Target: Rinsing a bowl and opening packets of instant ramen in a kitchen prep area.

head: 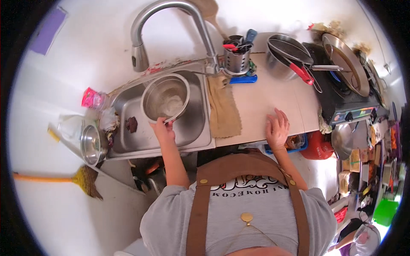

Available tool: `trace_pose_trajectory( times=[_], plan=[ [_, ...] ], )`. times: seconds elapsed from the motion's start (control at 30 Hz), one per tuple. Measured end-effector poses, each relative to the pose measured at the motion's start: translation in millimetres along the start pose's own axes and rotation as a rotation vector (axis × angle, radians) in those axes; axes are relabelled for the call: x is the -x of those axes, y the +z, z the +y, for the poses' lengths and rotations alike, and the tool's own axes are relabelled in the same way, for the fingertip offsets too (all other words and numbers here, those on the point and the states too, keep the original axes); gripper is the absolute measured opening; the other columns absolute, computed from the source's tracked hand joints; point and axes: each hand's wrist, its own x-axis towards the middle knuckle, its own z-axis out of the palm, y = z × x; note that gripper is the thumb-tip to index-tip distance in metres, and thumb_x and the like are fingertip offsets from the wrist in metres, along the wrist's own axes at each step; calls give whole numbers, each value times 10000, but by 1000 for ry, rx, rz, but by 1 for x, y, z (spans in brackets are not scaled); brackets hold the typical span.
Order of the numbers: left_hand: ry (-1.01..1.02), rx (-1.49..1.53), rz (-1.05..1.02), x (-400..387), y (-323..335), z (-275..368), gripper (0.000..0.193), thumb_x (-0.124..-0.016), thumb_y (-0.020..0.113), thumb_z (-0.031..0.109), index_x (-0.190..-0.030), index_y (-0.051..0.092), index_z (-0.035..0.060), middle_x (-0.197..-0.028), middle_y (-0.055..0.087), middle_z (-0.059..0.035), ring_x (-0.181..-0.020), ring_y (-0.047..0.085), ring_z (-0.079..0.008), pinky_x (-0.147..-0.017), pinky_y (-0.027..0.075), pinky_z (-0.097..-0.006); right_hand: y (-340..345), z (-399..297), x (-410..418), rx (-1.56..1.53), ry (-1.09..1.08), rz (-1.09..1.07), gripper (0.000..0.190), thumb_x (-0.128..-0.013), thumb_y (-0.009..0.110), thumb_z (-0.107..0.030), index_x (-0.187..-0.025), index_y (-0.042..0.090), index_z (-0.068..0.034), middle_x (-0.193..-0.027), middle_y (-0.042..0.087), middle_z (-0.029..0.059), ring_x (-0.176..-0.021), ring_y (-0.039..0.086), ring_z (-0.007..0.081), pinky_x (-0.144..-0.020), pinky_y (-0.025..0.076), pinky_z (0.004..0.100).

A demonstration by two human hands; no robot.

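My left hand [164, 128] grips the near rim of a round metal bowl [152, 100], tilted over the steel sink [129, 104]. A pale, cloudy patch shows at the bottom of the bowl; whether it is liquid or something solid I cannot tell. Above and behind the bowl arches the chrome pull-down faucet [173, 4], and no water is seen running from its head. My right hand [278, 128] is at the front edge of the beige counter [256, 112], holding nothing, its fingers slightly apart. A dark reddish-brown lump [131, 124] lies in the sink, left of the bowl.
A tan cloth [224, 112] drapes beside the sink. Behind it stand a perforated utensil holder [236, 60] and a blue-handled tool [243, 79]. To the right are a steel pot [278, 68] with strainers and a gas stove [349, 107] bearing a wok [362, 86]. Another person [366, 240] is at far lower right.
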Motion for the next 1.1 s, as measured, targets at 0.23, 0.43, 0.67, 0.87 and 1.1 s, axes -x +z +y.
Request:
trace_pose_trajectory(
  times=[0.23,0.43,0.67,0.87,1.1],
  plan=[
    [30,-19,-66,14,2,7,658,-643,475,-38,-1239,289,170,-1095,408,-123,-634,542,-229,-445,466,-192,1,-4,-2,-23,-1,9,174,-709,562,-101,-878,598,-116,-1129,516,70,-1070,462,280,-868,358,393],
    [40,-29,-58,10,1,5,646,-641,474,-28,-1229,296,171,-1065,411,-116,-635,539,-219,-437,458,-183,2,-3,-1,-36,11,-4,173,-708,567,-101,-878,596,-113,-1114,526,64,-1061,469,276,-872,355,387],
    [36,-23,-25,14,5,7,622,-655,482,-25,-1219,309,174,-1003,415,-106,-607,528,-199,-413,451,-178,4,-1,1,-44,13,-1,164,-714,566,-97,-875,595,-113,-1103,532,53,-1044,477,266,-862,360,384],
    [46,-15,-44,17,7,7,613,-657,490,-27,-1212,317,169,-987,420,-103,-588,521,-189,-402,448,-178,4,-1,0,-30,17,-17,157,-723,565,-102,-878,593,-114,-1082,541,52,-1019,488,262,-855,364,381],
    [43,-7,-46,18,9,7,613,-660,483,-28,-1214,314,173,-1008,428,-106,-595,519,-190,-402,449,-183,5,0,1,-40,16,-16,166,-728,557,-102,-890,590,-115,-1053,555,54,-1007,496,254,-855,364,378]
  ],
)
